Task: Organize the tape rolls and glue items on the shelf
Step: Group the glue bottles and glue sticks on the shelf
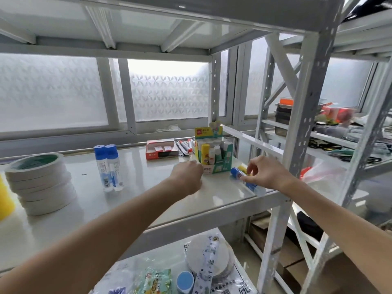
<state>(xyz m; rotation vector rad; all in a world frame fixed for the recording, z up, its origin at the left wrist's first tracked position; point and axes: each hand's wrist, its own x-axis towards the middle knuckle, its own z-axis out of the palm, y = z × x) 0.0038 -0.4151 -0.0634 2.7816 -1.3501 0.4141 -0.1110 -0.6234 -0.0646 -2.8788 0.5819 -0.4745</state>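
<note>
White steel makes up the shelf [214, 205], and its glossy board carries everything the task names. The biggest item is the stack of tape rolls [40, 183] at the far left, standing as one slightly leaning column. Next in size is the green and yellow display box [214, 154] of glue sticks, upright towards the back right. A flat red box [162, 151] and a few markers [184, 146] lie to its left, near the back edge.

The left hand [186, 177] is at the front left corner of the display box. Its back faces the camera and its fingers curl away out of sight, so I cannot tell whether they grip the box or only rest against it. The right hand [265, 172] reaches in just right of the box. Two upright glue bottles [108, 168] with blue caps stand side by side, touching, between the tape and the box.

The lying glue bottle [247, 181] is on its side near the front right corner of the board, its blue cap pointing towards the box. The right hand's forefinger lies along it and the thumb bends in above, a pinch near the cap end. A small yellow glue stick [241, 168] lies just behind it.

The step in hand looks to be gathering the loose glue at the right end. The next move probably calls for lifting this bottle and standing it with the upright pair, taking care it does not roll off the nearby edge.
</note>
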